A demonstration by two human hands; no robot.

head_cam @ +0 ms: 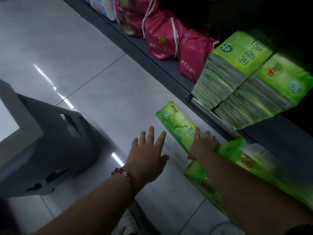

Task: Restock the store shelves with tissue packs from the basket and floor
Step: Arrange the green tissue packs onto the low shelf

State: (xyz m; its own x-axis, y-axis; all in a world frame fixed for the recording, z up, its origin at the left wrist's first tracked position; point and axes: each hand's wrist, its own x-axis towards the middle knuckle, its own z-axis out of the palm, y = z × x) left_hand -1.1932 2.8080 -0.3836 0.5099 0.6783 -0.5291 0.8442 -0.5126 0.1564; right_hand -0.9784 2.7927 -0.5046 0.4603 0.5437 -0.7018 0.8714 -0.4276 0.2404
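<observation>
A long green tissue pack [176, 122] lies on the floor beside the bottom shelf. My right hand [202, 145] rests on its near end, fingers wrapped over it. My left hand [149, 153], with a bead bracelet on the wrist, hovers open just left of the pack, fingers spread and not touching it. More green tissue packs [242, 160] lie by my right forearm, blurred. On the bottom shelf [169, 68] stands a stack of green tissue packs [245, 82], several high.
A grey plastic basket [50, 150] stands on the tiled floor at the left. Pink drawstring packs [162, 39] fill the shelf to the left of the green stack. The upper shelf area is dark. The shelf's edge runs diagonally across the view.
</observation>
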